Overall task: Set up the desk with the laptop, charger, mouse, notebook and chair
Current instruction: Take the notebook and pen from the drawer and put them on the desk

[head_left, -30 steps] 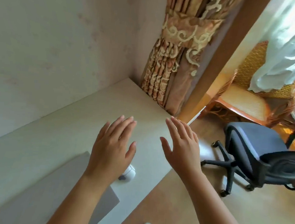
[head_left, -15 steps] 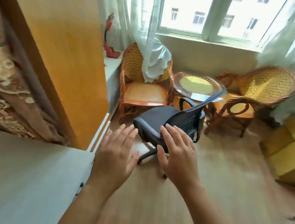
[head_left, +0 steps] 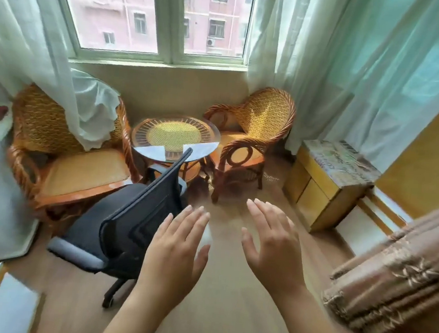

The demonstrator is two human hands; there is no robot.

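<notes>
A black office chair (head_left: 119, 226) on castors stands on the wooden floor at the lower left, its mesh back turned toward me and its seat facing away to the left. My left hand (head_left: 173, 252) is stretched out open, fingers apart, just right of the chair's back and not touching it. My right hand (head_left: 272, 246) is open as well, farther right over bare floor. Both hands hold nothing. The desk, laptop, mouse, charger and notebook are out of view.
Two wicker armchairs (head_left: 64, 159) (head_left: 254, 142) flank a round glass-topped wicker table (head_left: 176, 136) under the window. A low yellow cabinet (head_left: 327, 185) stands at the right wall. A brown curtain (head_left: 398, 285) hangs at the lower right. Sheer curtains drape both sides.
My view has swung right, away from the desk with the laptop and mouse, to the window corner. The office chair now lies close in front of my open left hand.
</notes>
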